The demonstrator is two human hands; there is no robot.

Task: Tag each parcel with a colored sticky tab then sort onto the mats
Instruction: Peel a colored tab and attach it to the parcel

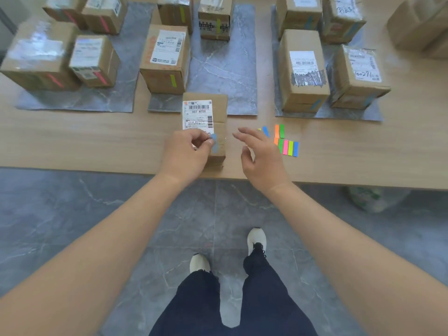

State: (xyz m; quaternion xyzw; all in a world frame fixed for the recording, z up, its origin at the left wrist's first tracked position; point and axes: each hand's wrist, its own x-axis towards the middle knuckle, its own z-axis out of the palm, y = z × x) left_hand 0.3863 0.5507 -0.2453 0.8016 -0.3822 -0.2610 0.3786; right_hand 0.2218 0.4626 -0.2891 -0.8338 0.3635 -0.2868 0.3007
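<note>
Left hand (186, 151) pinches a blue tab (214, 144) against the near end of the parcel (206, 122) at the table's near edge, right hand (260, 154) hovers open-fingered beside it, and a weak press could let that tab curl off.

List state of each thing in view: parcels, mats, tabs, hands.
Front parcel: on bare table, off the mats, blue tab being pressed on.
Left hand: pinching the blue tab.
Right hand: open, empty, hovering.
Left mat: parcels with pink tabs.
Middle mat: parcels with green tabs.
Right mat: parcels with blue tabs.
Spare tabs: loose on table.
</note>
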